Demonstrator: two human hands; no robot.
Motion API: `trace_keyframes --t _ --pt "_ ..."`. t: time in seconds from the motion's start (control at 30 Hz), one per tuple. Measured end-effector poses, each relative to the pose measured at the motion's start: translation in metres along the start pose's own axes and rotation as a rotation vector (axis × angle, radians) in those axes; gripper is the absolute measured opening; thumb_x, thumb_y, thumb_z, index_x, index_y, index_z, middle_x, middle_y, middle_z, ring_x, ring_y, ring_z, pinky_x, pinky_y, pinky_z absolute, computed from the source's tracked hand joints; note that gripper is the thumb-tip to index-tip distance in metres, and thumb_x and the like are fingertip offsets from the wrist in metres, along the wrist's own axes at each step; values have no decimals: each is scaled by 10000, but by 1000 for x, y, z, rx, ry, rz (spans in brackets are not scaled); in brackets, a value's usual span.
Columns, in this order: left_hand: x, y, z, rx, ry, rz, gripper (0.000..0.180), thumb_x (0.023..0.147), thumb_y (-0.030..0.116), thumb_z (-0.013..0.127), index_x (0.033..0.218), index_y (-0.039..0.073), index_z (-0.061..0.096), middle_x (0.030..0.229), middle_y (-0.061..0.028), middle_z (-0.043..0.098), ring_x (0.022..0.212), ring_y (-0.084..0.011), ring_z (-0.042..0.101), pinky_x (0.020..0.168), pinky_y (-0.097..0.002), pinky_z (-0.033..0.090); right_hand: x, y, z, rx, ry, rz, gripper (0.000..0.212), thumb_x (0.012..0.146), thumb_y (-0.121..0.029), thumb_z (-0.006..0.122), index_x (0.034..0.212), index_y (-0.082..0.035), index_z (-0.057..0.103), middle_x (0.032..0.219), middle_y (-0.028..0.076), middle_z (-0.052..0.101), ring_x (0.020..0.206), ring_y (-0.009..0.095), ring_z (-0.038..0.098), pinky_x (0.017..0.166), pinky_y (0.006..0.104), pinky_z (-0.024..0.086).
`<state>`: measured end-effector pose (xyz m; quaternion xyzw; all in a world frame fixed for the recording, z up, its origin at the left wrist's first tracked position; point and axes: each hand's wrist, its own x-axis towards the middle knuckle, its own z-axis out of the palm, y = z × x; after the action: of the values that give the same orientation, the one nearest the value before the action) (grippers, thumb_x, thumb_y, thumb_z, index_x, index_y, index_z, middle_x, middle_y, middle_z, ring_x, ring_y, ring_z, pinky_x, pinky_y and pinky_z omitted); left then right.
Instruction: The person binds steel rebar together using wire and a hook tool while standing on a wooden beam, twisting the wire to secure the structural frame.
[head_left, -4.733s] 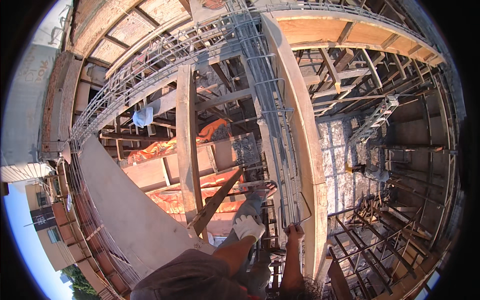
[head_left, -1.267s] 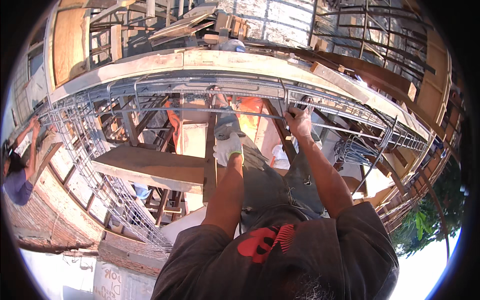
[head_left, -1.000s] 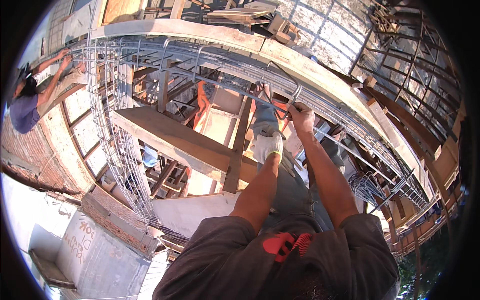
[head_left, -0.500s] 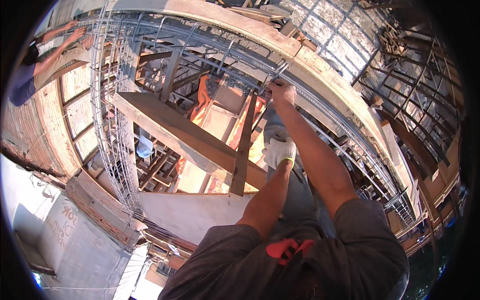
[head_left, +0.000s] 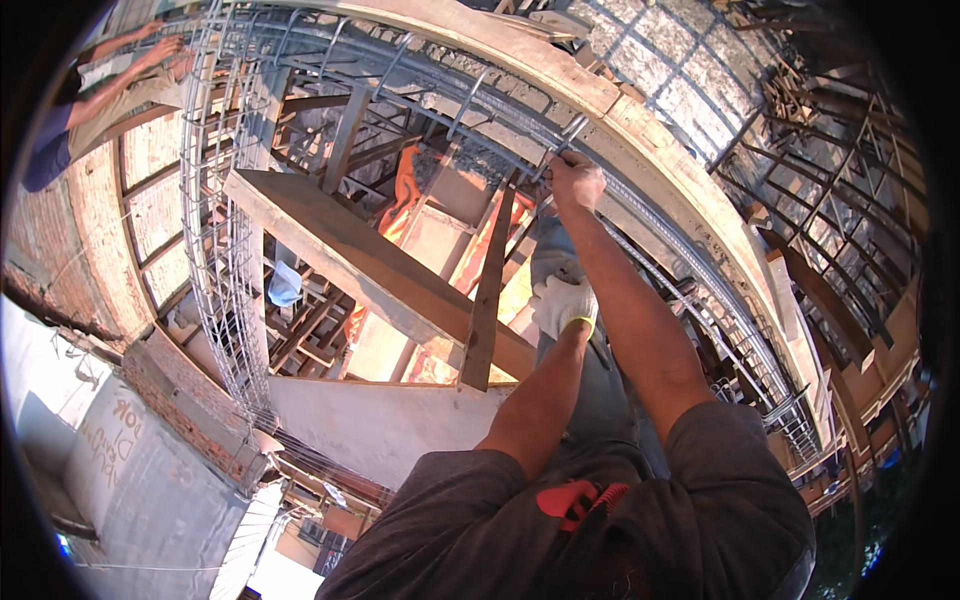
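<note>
My bare right hand [head_left: 577, 182] is closed at the rebar cage, its fingers pinched round a bent steel stirrup [head_left: 570, 133] where it crosses the long bars. Any wire between the fingertips is too small to make out. Nearer to me, my left hand [head_left: 563, 306] wears a white knit glove with a yellow-green cuff. Its fingers are curled in front of my grey trouser leg [head_left: 553, 250], and what they hold, if anything, is hidden. Long ribbed bars [head_left: 690, 262] run from the right hand toward the lower right.
A thick wooden plank [head_left: 370, 270] slants across the gap at left, meeting a narrow upright board [head_left: 487, 300]. Pale formwork [head_left: 640, 125] curves along the cage's far side. A vertical rebar cage [head_left: 200, 220] stands at left. At far left, another person's arms [head_left: 125, 85] reach toward the bars.
My right hand has shifted slightly right and down in the picture, its fingers still closed. The left hand has barely moved. The view has turned a little.
</note>
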<state>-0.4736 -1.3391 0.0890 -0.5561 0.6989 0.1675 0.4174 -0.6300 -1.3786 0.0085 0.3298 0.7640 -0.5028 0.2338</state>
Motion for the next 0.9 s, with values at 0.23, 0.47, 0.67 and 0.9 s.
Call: trace_keyframes --t 0.23,0.47,0.67,0.9 --pt "3 0 7 4 -16 5 682 841 588 644 1272 60 656 1324 -148 596 1268 -333 532 1022 -470 465 10 14 7 -51 11 21 383 792 -374 785 1052 -93 803 909 130 779 901 293 741 848 385 559" --pt "-1 -4 3 31 24 -31 673 840 565 637 1279 55 653 1322 -157 597 1264 -337 536 1020 -472 469 -1 5 7 -12 -69 73 362 826 -333 762 1092 -89 785 968 163 773 953 319 737 887 406 552" --pt "-18 14 13 154 88 20 666 839 545 630 1284 51 651 1321 -165 597 1260 -340 539 1019 -475 472 -38 66 -95 61 -114 -89 357 854 -305 747 1104 -50 759 1006 177 763 938 306 744 862 404 564" --pt "-22 12 45 272 201 142 562 812 451 620 1131 5 741 1063 -177 766 986 -342 737 868 -460 563 -74 306 -458 -141 563 250 292 843 -247 717 1058 -56 767 928 175 763 882 327 746 811 387 576"
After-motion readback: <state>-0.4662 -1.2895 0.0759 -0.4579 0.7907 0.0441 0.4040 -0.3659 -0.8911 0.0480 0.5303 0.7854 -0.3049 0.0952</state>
